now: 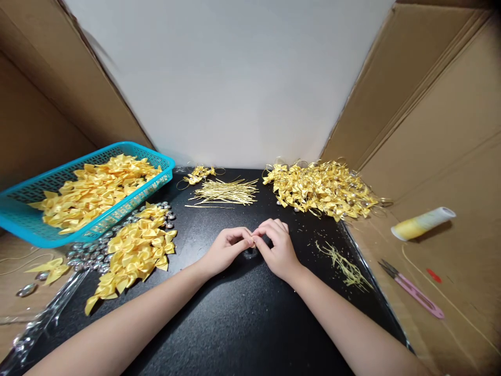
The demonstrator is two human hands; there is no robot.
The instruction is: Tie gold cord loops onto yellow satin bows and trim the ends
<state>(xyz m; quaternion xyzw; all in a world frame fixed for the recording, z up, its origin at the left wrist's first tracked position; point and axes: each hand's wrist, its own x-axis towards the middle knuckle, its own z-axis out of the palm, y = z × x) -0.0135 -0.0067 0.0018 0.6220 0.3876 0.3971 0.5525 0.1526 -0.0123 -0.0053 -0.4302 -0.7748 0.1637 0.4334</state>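
Note:
Over the middle of the black board (242,324), my left hand (230,248) and my right hand (277,248) meet at their fingertips. Both are closed in a pinch on one small thing, mostly hidden by the fingers; a little gold colour and a dark shiny bit show below them. Beyond the hands lies a bundle of gold twist ties (227,192). A heap of yellow ribbon bows (136,248) is to the left, beside many shiny silver beads or bells (88,256). Finished-looking bows with gold loops and silver pieces form a pile (321,188) at the back right.
A turquoise basket (154,184) of yellow bows stands at the left. Gold clippings (344,266) lie on the board's right side. Pink-handled thread snips (418,296), a yellow-white tube (422,223) and a red scrap (433,275) lie farther right. Cardboard walls (438,109) flank the board.

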